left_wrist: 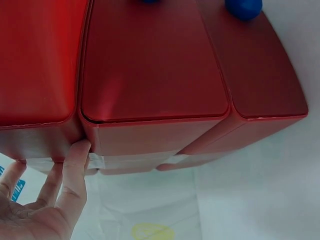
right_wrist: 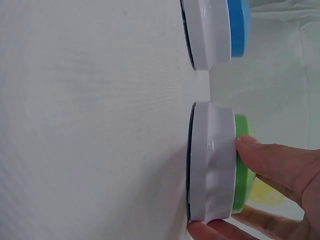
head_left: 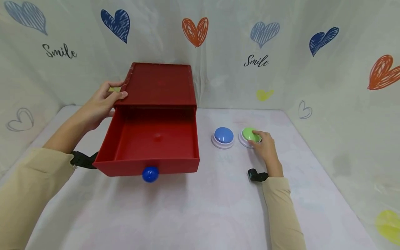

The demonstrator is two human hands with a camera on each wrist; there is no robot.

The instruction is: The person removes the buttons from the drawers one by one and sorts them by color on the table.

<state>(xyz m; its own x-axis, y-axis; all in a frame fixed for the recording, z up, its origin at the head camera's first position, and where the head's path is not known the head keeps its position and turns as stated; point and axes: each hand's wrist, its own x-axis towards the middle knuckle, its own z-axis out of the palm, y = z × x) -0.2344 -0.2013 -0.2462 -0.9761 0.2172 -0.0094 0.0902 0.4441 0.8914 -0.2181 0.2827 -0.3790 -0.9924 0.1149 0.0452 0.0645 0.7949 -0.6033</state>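
A red box (head_left: 159,83) stands at the table's left with its drawer (head_left: 156,137) pulled out toward me; the drawer is empty and has a blue knob (head_left: 150,174) on its front. My left hand (head_left: 116,89) rests against the box's upper left edge, thumb on the lid. In the left wrist view its straight fingers (left_wrist: 75,170) touch the box (left_wrist: 150,65). On the right, my right hand (head_left: 257,139) holds the green button (head_left: 249,133). A finger lies on the dome and the thumb on the white base (right_wrist: 212,160).
A blue button (head_left: 223,136) on a white base sits just left of the green one, also seen in the right wrist view (right_wrist: 215,30). A white cloth covers the table (head_left: 200,208). Heart-printed sheet walls (head_left: 328,86) enclose the back and sides.
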